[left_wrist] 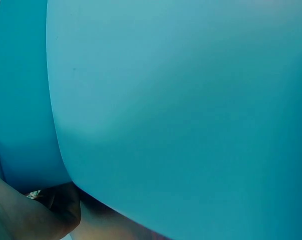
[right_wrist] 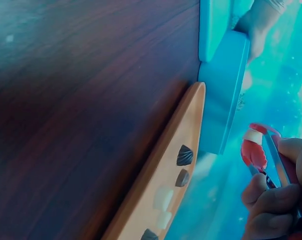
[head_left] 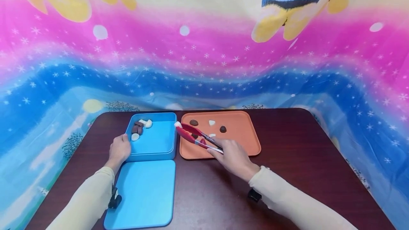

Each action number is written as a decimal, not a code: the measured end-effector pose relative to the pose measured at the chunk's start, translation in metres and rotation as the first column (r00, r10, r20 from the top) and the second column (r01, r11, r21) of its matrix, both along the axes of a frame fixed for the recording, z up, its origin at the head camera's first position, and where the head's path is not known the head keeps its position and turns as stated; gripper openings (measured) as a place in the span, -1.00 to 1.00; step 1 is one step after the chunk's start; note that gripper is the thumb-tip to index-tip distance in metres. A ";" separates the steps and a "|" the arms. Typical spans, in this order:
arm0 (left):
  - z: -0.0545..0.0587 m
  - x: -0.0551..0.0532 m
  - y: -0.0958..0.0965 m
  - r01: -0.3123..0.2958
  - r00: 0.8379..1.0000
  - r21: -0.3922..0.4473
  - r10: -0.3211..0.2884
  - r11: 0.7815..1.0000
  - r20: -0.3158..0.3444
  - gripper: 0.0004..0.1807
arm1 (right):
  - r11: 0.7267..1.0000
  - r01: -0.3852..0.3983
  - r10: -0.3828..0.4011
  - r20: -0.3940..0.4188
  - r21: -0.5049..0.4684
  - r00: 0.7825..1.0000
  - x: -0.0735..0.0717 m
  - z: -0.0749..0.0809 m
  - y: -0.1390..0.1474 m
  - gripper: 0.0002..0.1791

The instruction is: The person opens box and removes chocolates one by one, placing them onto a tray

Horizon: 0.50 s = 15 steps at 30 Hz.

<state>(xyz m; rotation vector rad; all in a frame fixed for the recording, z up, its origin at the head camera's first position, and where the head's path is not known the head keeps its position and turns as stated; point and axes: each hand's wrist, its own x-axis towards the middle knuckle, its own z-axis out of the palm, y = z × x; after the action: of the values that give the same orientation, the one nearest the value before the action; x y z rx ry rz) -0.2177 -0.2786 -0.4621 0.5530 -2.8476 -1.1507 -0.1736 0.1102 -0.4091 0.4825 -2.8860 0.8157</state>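
My right hand (head_left: pixel 234 157) grips a pair of tongs (head_left: pixel 186 135) with red scalloped tips and metal arms. Pinched between the tips is a white piece of chocolate (head_left: pixel 178 125), raised near the right wall of the blue box (head_left: pixel 153 157). At the box's left side, my left hand (head_left: pixel 120 151) holds the wall near its front corner. Inside the box, dark chocolates (head_left: pixel 137 128) and white ones (head_left: pixel 148 123) lie grouped at the left. The orange tray (head_left: pixel 238 146) carries several more pieces, among them a brown oval (head_left: pixel 193 122), a dark round one (head_left: pixel 223 129) and a white one (head_left: pixel 212 122).
A flat blue lid (head_left: pixel 143 194) lies in front of the box. Box, lid and tray stand on a dark wooden table (head_left: pixel 287 152), the tray right beside the box. A colourful printed cloth (head_left: pixel 204 63) hangs behind the table and along its sides.
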 end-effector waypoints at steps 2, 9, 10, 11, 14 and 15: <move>0.000 0.000 0.000 -0.002 1.000 0.000 0.002 1.000 -0.006 -0.48 | 1.000 0.015 -0.015 0.010 -0.008 1.000 0.001 -0.001 0.004 -0.42; 0.000 -0.001 0.000 -0.007 1.000 0.000 0.007 1.000 -0.019 -0.46 | 0.997 0.051 -0.048 0.050 -0.058 0.998 0.003 -0.002 0.022 -0.41; 0.001 -0.001 0.000 -0.010 1.000 0.001 0.010 1.000 -0.018 -0.46 | 0.997 0.051 -0.048 0.049 -0.061 0.998 0.003 -0.003 0.025 -0.41; 0.000 -0.001 0.000 -0.012 1.000 0.001 0.012 1.000 -0.018 -0.47 | 0.996 0.052 -0.049 0.050 -0.069 0.998 0.003 -0.004 0.027 -0.41; 0.000 0.000 0.001 -0.017 1.000 0.007 0.017 1.000 -0.011 -0.47 | 0.995 0.056 -0.053 0.042 -0.080 0.998 0.001 -0.007 0.036 -0.42; 0.000 0.001 0.001 -0.019 1.000 0.006 0.019 1.000 -0.008 -0.47 | 0.995 0.060 -0.056 0.046 -0.085 0.997 0.001 -0.008 0.039 -0.42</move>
<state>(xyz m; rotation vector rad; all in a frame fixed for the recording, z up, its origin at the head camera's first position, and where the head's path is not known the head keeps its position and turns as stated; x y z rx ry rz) -0.2170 -0.2776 -0.4622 0.5729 -2.8273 -1.1567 -0.1726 0.1488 -0.4173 0.3749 -2.8745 0.9485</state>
